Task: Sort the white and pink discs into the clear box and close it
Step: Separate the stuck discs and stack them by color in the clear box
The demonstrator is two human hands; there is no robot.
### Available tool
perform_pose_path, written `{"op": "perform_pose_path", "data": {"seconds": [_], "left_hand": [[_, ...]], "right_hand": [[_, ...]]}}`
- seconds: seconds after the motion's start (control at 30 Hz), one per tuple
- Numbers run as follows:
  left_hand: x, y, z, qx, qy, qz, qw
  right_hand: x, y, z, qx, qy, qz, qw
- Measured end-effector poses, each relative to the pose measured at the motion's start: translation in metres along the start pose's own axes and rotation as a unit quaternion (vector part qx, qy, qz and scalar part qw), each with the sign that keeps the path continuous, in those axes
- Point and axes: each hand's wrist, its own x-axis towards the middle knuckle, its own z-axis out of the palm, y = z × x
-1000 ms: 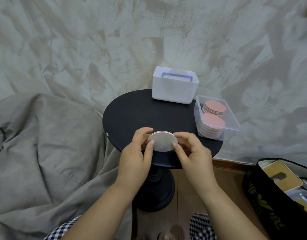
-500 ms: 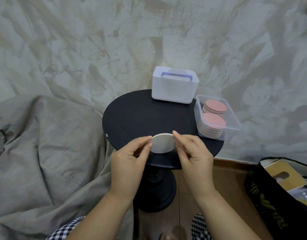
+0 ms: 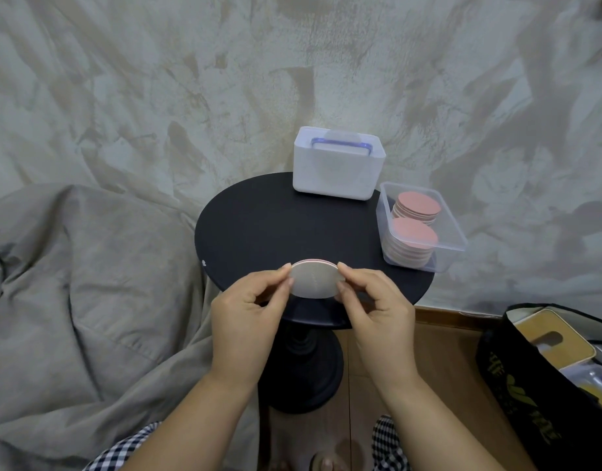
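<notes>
- Since a second ago the left hand (image 3: 247,314) has drawn back toward the person, and its thumb has slid off the white face to the rim.
- Both hands now pinch the disc stack (image 3: 315,280) by opposite edges, the left hand with curled fingertips and the right hand (image 3: 381,311) the same.
- The stack is thin, round and matte. Its white face tilts up toward the person, and a pink edge shows along the top.
- It hangs above the near edge of the round black table (image 3: 259,226), its widest span running from hand to hand.
- The clear box (image 3: 450,258), glossy plastic with no lid on, overhangs the table's right edge with its long axis pointing away.
- Two piles of pink discs (image 3: 414,232) lie flat inside it.
</notes>
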Motion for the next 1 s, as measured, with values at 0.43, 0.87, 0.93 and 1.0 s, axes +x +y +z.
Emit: {"op": "perform_pose_path", "data": {"seconds": [0.43,0.87,0.93,1.0], "left_hand": [[0.029,0.034,0.086,0.04,-0.238,-0.067,0.968],[0.045,0.024,0.139,0.047,-0.251,-0.091,0.962],[0.043,0.023,0.139,0.048,-0.25,-0.09,0.963],[0.042,0.023,0.139,0.051,-0.251,-0.086,0.963]], "right_hand": [[0.104,0.01,-0.111,0.038,-0.026,0.203,0.978],[0.164,0.044,-0.132,-0.093,-0.183,0.32,0.925],[0.166,0.044,-0.126,-0.12,-0.211,0.304,0.921],[0.167,0.043,-0.119,-0.148,-0.241,0.286,0.916]]}}
